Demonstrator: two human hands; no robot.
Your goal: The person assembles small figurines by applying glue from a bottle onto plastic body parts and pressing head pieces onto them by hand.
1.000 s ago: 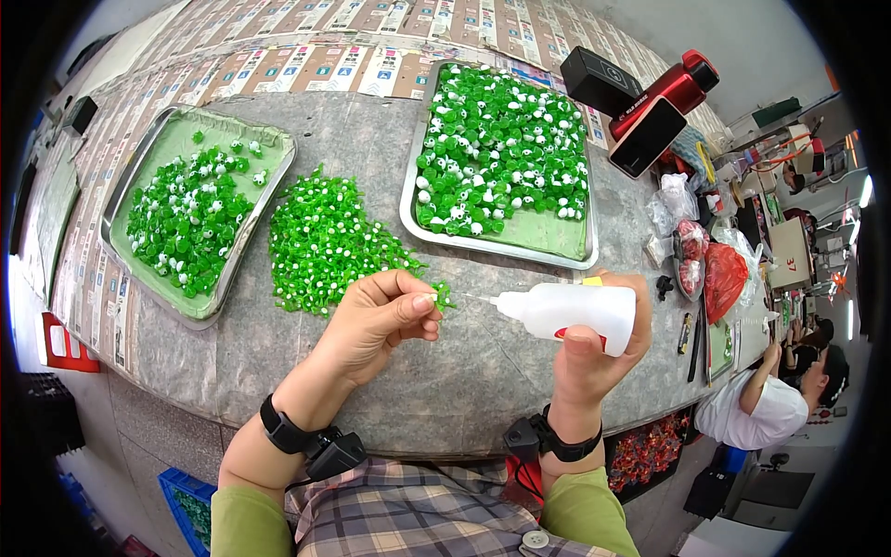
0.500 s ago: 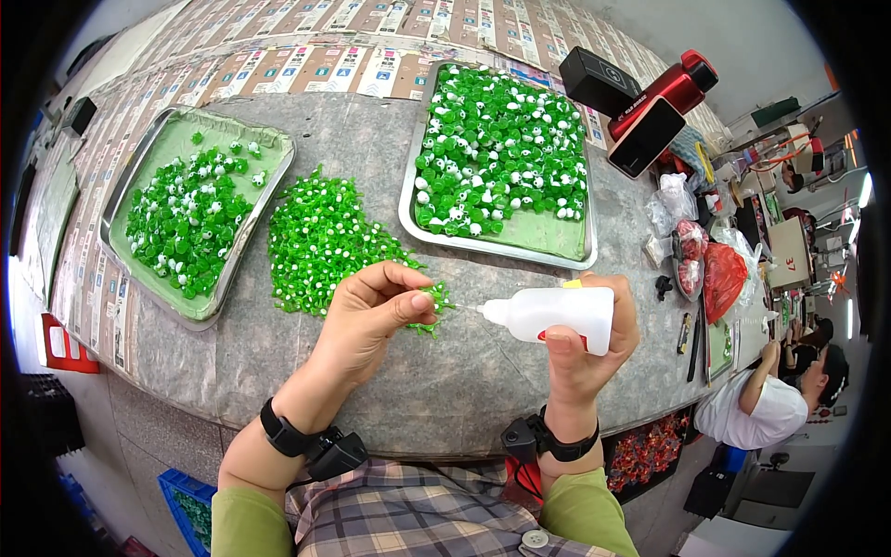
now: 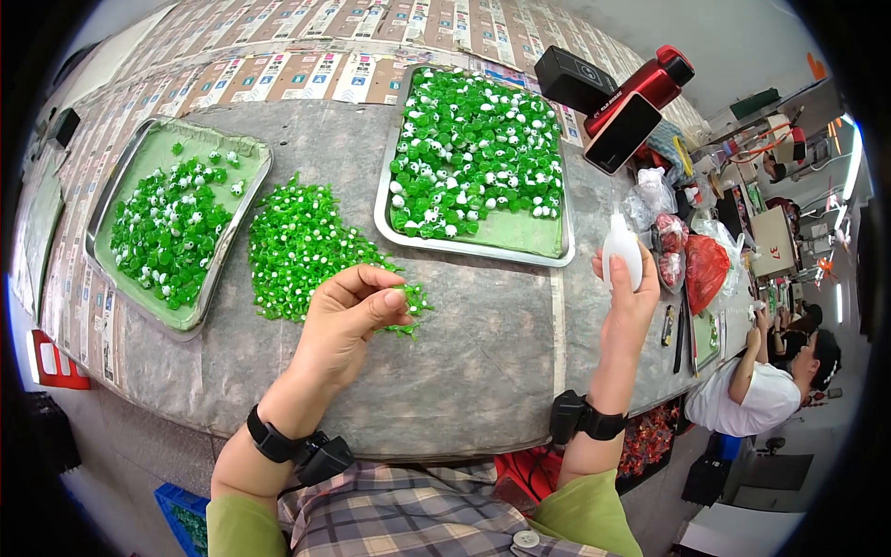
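My right hand [image 3: 629, 302] is wrapped round a white plastic squeeze bottle [image 3: 622, 252], held upright with its pointed tip up, over the right part of the table. My left hand [image 3: 348, 320] is closed in a pinch, thumb against forefinger, at the lower right end of a pile of small green pieces with white dots [image 3: 311, 246]. Whatever lies between those fingertips is too small to make out. Beyond the hands stands a metal tray [image 3: 483, 251] filled with green pieces and white ball-like parts. To the left, a second tray [image 3: 100, 209] holds fewer of them.
At the far right of the table are a black box [image 3: 571, 76], a red bottle [image 3: 640, 88] and a leaning phone [image 3: 624, 133]. Plastic bags, one a red bag [image 3: 707, 269], lie along the right edge. A person in a white shirt [image 3: 752, 395] sits beyond.
My right hand has moved right, away from my left hand, and the bottle has turned from lying sideways to tip up. My left hand keeps its pinch near the pile.
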